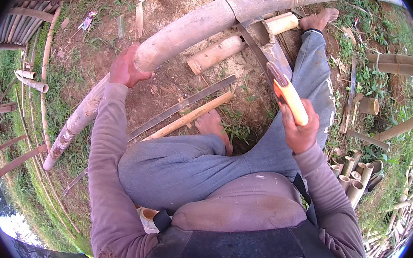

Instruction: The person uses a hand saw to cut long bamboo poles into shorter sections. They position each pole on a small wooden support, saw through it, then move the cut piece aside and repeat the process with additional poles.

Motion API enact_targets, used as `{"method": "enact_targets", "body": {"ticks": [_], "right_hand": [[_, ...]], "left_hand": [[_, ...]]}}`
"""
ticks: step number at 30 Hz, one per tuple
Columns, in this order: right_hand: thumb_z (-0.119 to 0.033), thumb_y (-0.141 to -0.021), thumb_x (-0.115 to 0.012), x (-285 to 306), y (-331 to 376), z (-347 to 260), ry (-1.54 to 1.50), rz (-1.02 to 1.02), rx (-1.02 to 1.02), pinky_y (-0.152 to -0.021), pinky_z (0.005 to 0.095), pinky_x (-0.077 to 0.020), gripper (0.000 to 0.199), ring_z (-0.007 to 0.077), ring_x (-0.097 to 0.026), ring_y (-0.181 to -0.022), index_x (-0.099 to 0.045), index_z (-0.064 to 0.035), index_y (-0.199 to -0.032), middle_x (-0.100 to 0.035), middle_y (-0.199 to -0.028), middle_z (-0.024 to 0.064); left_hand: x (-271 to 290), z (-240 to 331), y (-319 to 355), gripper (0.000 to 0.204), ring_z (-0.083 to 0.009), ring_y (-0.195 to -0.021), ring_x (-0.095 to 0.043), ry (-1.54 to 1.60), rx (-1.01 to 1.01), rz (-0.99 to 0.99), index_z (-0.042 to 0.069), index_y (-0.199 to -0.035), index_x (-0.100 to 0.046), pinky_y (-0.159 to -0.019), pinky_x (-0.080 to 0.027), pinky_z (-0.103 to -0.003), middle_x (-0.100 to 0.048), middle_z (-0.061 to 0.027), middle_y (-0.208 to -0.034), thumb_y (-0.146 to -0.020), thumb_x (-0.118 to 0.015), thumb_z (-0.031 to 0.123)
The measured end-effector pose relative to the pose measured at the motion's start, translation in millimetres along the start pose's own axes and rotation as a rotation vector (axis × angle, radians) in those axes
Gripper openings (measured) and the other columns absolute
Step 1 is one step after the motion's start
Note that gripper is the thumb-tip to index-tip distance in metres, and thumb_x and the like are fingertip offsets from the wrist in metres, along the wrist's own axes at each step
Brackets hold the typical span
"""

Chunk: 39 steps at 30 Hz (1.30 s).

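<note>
Head view: left hand (126, 68) fingers wrap behind the bamboo pole (200, 28), hidden; right hand (299, 129) fingers clench the saw handle (291, 99).

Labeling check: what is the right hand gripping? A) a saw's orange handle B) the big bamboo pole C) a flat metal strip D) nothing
A: the right hand is closed on the saw's orange handle, while the left hand rests on the bamboo pole.
</note>
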State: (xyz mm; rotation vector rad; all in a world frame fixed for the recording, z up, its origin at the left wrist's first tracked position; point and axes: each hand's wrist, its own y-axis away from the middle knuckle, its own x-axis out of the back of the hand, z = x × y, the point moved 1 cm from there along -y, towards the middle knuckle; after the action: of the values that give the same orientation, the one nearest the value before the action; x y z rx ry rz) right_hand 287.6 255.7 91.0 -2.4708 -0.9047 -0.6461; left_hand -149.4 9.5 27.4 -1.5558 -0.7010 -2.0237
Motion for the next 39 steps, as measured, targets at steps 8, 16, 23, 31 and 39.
{"method": "enact_targets", "body": {"ticks": [8, 16, 23, 31, 39], "right_hand": [[-0.033, -0.096, -0.078, -74.3, -117.4, 8.0, -0.045, 0.019, -0.126, -0.075, 0.047, -0.0557, 0.035, 0.044, -0.071, -0.08, -0.069, -0.0004, -0.106, -0.073, -0.085, 0.0238], [-0.004, -0.092, -0.08, 21.9, 19.5, -17.5, 0.014, -0.008, -0.017, -0.065, 0.0345, -0.0573, 0.02, 0.0212, -0.075, -0.07, -0.07, 0.0001, -0.109, -0.074, -0.082, 0.0108], [-0.026, -0.097, -0.079, -95.1, -140.4, 18.9, -0.001, 0.111, -0.011, -0.069, 0.0396, -0.0573, 0.028, 0.0358, -0.075, -0.076, -0.069, -0.0012, -0.105, -0.072, -0.08, 0.0211], [-0.003, -0.092, -0.08, 17.7, 24.8, -18.6, -0.041, 0.012, -0.055, -0.067, 0.0331, -0.058, 0.021, 0.0213, -0.078, -0.075, -0.069, 0.0014, -0.108, -0.075, -0.081, 0.0093], [-0.03, -0.095, -0.079, -97.5, -136.8, 13.5, -0.046, 0.075, -0.105, -0.072, 0.0475, -0.0574, 0.032, 0.0437, -0.074, -0.081, -0.069, -0.0012, -0.105, -0.073, -0.083, 0.0227]], "left_hand": [[9.9, 18.3, -3.6, 0.115, -0.0398, -0.134, -0.06, -0.026, 0.015, -0.006, 0.006, -0.154, -0.049, -0.115, -0.048, -0.046, -0.061, -0.0215, -0.148, -0.058, -0.099, 0.045], [-4.9, 1.0, 3.9, 0.11, -0.0369, -0.135, -0.061, 0.013, 0.024, 0.0, 0.007, -0.153, -0.05, -0.116, -0.047, -0.044, -0.062, -0.0195, -0.146, -0.061, -0.098, 0.04], [-2.5, 10.4, -5.5, 0.109, -0.0378, -0.13, -0.063, 0.051, -0.01, 0.014, 0.008, -0.151, -0.053, -0.112, -0.05, -0.046, -0.065, -0.0191, -0.142, -0.057, -0.1, 0.042], [0.1, 7.1, 6.5, 0.107, -0.0371, -0.129, -0.065, 0.049, 0.019, 0.004, 0.008, -0.152, -0.052, -0.112, -0.051, -0.044, -0.066, -0.0185, -0.14, -0.06, -0.099, 0.037], [-6.5, 8.7, -7.7, 0.107, -0.0369, -0.132, -0.062, 0.028, -0.027, 0.034, 0.007, -0.152, -0.052, -0.113, -0.049, -0.045, -0.065, -0.019, -0.141, -0.06, -0.099, 0.036]]}}
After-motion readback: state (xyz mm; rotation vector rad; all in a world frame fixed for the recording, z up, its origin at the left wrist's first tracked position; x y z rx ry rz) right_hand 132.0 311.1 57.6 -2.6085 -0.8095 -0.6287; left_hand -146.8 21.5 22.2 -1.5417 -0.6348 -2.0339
